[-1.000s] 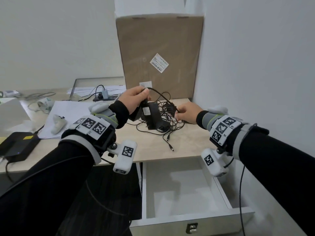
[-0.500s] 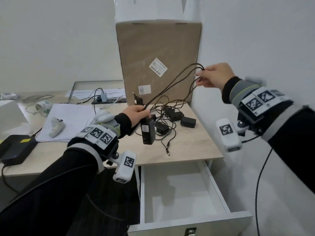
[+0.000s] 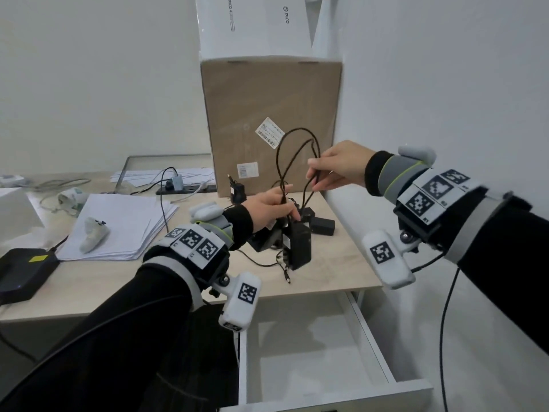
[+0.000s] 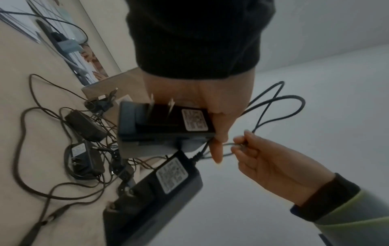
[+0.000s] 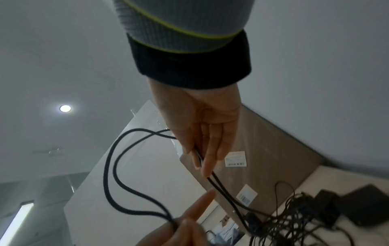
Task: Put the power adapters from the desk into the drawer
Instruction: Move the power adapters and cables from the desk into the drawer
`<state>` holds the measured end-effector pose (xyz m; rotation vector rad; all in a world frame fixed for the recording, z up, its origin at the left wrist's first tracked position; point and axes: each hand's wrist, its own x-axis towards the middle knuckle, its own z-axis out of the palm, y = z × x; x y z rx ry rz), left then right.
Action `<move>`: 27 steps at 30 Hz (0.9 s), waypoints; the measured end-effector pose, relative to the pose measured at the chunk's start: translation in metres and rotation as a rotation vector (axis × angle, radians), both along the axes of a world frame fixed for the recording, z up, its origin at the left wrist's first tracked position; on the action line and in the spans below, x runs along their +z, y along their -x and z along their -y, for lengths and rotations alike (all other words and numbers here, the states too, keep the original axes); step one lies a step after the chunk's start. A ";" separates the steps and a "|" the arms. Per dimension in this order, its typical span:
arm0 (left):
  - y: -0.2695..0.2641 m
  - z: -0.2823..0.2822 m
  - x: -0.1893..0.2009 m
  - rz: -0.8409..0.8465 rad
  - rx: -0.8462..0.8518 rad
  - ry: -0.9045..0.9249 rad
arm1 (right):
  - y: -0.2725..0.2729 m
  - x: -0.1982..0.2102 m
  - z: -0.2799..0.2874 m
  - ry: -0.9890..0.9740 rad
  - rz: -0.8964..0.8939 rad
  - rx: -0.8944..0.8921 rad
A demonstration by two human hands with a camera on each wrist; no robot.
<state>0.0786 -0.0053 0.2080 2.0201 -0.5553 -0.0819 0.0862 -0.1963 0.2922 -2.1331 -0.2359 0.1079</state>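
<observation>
An office: a pale wood surface (image 3: 326, 281) against plain white walls carries a stack of papers (image 3: 124, 221), beside it a cardboard box (image 3: 267, 93), behind it a power strip (image 3: 184, 188).

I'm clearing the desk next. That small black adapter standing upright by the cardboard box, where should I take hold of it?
Pinch the small adapter by its body, from above and the front: it stands upright, prongs up, the cardboard box right behind it.

Adapter pile (image 3: 315, 221) on desk (image 3: 326, 278) right end, before cardboard box (image 3: 270, 123); paper stack (image 3: 124, 224) to its left; open drawer (image 3: 297, 352) below desk front edge.
</observation>
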 end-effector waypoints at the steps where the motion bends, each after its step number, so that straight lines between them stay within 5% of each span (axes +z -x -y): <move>1: 0.002 0.005 0.001 -0.009 -0.032 -0.013 | 0.002 -0.002 -0.004 -0.065 -0.024 0.024; 10: -0.004 0.010 0.013 -0.148 -0.010 0.288 | 0.002 -0.014 -0.003 -0.285 0.127 0.022; 14: -0.003 -0.007 0.018 -0.221 -0.101 0.394 | 0.003 -0.050 -0.004 -0.060 0.036 0.136; 19: 0.002 -0.015 0.019 -0.271 -0.189 0.487 | 0.009 -0.075 -0.034 -0.012 -0.007 0.282; 27: -0.013 -0.054 0.023 -0.130 0.138 0.608 | -0.025 -0.111 -0.020 0.449 0.127 0.088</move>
